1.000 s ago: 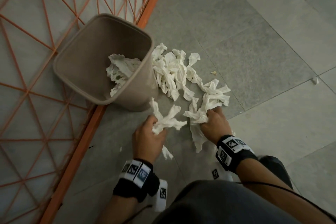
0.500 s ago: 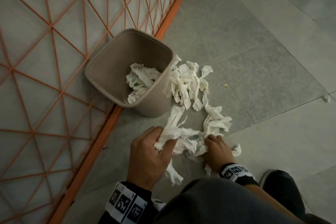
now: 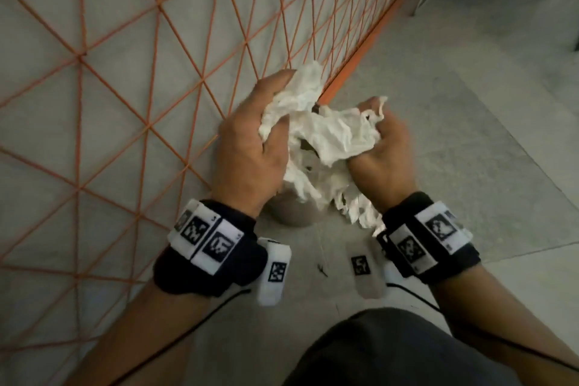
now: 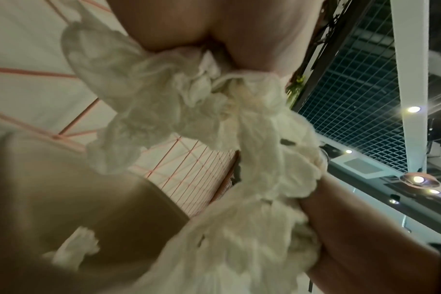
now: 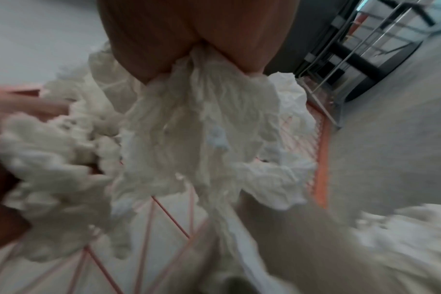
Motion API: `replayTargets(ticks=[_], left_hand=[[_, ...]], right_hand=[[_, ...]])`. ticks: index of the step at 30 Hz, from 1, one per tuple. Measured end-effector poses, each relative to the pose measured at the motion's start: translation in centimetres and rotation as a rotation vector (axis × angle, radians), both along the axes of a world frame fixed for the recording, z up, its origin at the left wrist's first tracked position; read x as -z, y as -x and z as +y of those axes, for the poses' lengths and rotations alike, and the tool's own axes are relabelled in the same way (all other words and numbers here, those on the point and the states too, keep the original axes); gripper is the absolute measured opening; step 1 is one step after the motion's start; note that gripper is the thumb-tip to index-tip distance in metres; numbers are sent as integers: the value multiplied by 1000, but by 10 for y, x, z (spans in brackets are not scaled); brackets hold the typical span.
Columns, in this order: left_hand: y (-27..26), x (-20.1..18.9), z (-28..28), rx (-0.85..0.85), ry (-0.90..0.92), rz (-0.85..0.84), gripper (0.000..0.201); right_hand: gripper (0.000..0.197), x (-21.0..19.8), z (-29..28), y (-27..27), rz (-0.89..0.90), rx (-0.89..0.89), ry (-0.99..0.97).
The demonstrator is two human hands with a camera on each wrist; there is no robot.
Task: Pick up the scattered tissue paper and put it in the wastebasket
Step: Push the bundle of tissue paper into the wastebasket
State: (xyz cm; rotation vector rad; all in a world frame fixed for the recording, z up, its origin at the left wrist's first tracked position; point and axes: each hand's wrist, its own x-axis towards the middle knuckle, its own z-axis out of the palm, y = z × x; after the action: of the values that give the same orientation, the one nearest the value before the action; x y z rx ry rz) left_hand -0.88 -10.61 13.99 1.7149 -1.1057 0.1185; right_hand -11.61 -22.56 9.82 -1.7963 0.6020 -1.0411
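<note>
Both hands hold one big bundle of crumpled white tissue paper [image 3: 326,135] up in the air. My left hand [image 3: 250,147] grips its left side, my right hand [image 3: 385,150] grips its right side. Directly below the bundle stands the beige wastebasket [image 3: 293,213], mostly hidden by hands and paper. More tissue [image 3: 360,213] lies on the floor beside the basket. In the left wrist view the tissue paper [image 4: 214,111] hangs over the wastebasket [image 4: 83,199]. In the right wrist view my fingers pinch the tissue paper [image 5: 202,123], with the basket wall [image 5: 302,248] below.
An orange wire-grid panel [image 3: 141,78] with an orange frame [image 3: 369,37] runs along the left, close behind the basket. Grey floor tiles [image 3: 470,150] spread to the right. My dark trouser knee [image 3: 391,351] is at the bottom.
Both hands have lifted from the floor with the gathered tissue and now hold it above the wastebasket. The head view has moved in closer over the basket.
</note>
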Motion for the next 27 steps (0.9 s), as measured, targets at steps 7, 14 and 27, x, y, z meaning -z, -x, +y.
replayTargets(ticks=[7, 14, 27], left_hand=[[-30, -28, -43, 35, 49, 53, 33], [-46, 33, -47, -55, -323, 360, 48], [-67, 25, -16, -45, -863, 161, 65]], right_hand=[[32, -59, -21, -68, -127, -196, -114], [18, -7, -30, -88, 232, -405, -230], [74, -27, -72, -91, 1108, -597, 197]])
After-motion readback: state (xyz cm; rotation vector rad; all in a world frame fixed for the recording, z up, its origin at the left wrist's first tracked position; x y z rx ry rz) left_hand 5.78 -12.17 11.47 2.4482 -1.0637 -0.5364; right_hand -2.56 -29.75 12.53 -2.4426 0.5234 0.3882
